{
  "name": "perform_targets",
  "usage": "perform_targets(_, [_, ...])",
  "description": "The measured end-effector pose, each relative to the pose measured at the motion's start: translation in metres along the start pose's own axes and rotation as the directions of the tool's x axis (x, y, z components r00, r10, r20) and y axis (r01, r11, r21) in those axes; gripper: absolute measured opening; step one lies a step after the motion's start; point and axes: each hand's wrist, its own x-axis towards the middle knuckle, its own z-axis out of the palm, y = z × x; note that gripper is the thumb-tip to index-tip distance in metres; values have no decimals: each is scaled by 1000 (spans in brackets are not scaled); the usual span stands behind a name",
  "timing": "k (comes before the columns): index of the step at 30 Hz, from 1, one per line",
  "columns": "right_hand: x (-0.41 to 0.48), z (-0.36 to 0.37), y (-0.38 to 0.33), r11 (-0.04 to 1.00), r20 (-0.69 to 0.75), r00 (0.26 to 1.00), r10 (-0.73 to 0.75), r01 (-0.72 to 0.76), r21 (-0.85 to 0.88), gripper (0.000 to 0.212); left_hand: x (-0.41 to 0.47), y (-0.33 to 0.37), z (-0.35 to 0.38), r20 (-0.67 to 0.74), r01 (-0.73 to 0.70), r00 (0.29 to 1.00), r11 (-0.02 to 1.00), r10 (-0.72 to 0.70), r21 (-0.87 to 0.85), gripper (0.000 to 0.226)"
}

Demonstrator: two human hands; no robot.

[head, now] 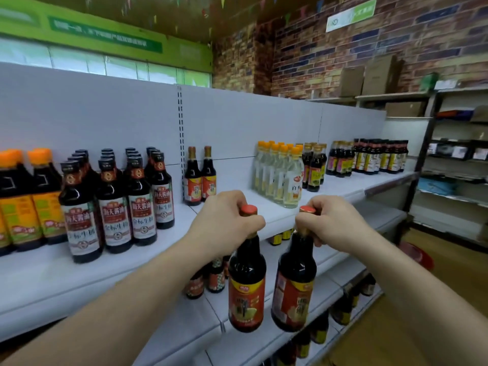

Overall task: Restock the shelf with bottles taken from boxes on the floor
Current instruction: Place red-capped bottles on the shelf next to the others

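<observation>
Grip on necks: left hand (224,223) holds left bottle (247,286), right hand (332,225) right bottle (294,294).

I am facing a brick wall (369,48), a green banner (105,35) hanging left, a red tub (420,256) sitting right.

A bare stretch of the top shelf (274,212) is left open at frame centre, bounded on the left by two red-labelled bottles (200,180) and on the right by clear bottles (277,175).
</observation>
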Motion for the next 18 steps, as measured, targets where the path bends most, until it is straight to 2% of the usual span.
perform_targets(5, [1,18,-33,999,7,1000,-10,10,45,19,-5,-9,-30,-8,33,999,999,-33,-42,30])
perform_targets(10, [11,27,-58,999,13,999,-30,30,16,18,-3,-14,-51,-34,81,996,992,-84,-93,26])
perform_targets(14, [28,32,-66,997,12,997,-71,71,36,18,8,-18,-58,-56,72,995,993,-77,-96,34])
perform_targets(18, [55,34,-67,994,34,995,-94,92,54,17,29,-26,-60,-92,102,989,987,-113,-124,30])
